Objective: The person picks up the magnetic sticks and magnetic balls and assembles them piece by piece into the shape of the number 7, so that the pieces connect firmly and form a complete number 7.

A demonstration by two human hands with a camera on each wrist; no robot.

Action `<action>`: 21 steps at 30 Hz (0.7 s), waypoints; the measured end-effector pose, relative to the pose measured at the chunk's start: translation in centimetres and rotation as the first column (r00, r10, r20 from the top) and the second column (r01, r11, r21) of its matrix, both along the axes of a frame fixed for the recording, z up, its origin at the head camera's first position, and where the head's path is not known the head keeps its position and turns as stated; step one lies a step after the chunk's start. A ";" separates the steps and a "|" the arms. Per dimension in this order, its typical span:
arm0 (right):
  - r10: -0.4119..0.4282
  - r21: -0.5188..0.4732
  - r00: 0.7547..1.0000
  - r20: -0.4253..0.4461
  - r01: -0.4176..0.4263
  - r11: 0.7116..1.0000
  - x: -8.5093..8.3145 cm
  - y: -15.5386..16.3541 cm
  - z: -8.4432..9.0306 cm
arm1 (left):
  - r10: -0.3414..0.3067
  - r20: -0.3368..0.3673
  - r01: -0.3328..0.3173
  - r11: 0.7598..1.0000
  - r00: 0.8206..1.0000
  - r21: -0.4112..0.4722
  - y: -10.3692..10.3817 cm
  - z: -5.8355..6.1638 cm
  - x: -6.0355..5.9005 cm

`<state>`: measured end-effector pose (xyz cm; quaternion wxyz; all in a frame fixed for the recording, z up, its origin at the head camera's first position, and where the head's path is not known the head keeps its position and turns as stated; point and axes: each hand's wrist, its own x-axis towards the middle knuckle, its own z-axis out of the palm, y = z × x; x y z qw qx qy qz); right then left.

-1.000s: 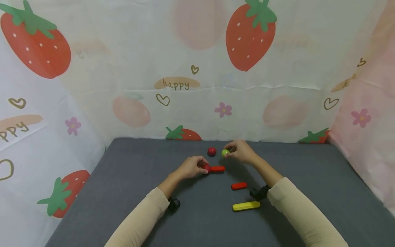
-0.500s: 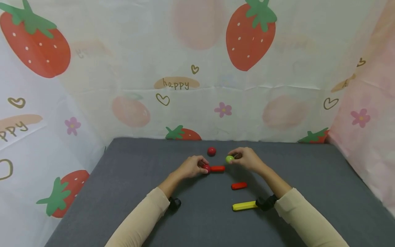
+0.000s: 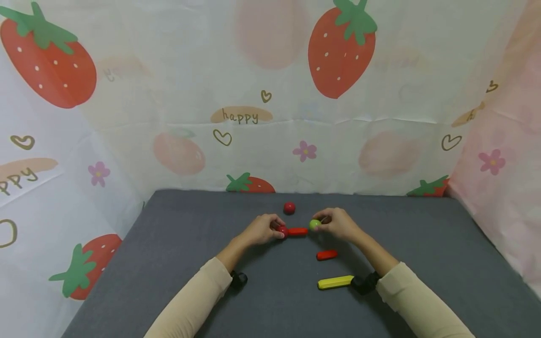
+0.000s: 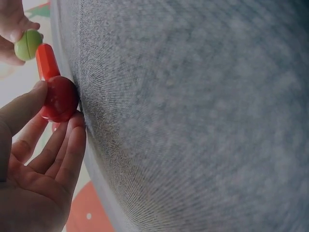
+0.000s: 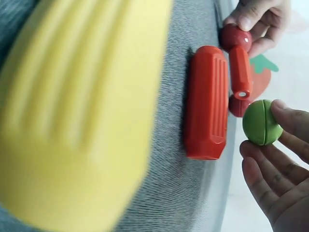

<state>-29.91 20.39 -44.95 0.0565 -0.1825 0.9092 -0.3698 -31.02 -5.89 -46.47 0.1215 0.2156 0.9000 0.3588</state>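
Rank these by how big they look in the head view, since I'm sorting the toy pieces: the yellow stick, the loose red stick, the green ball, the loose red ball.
1. yellow stick, the longest.
2. loose red stick, clearly shorter.
3. green ball and loose red ball: they look about alike; the red one lies farther from the camera, so I won't rank them.

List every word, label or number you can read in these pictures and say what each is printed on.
"happy" on the tan oval patch of the strawberry-print backdrop, straight ahead.
"ppy", the cut-off end of the same word, on the backdrop's left panel.
A similar tan patch on the right panel is too skewed to read.
The balls, sticks and grey mat bear no readable text.
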 end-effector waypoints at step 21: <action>0.056 0.016 0.998 0.043 -0.056 0.998 0.1 -0.1 -1.5 | 0.002 0.001 -0.002 1.000 1.000 -0.005 0.0 -0.3 -0.2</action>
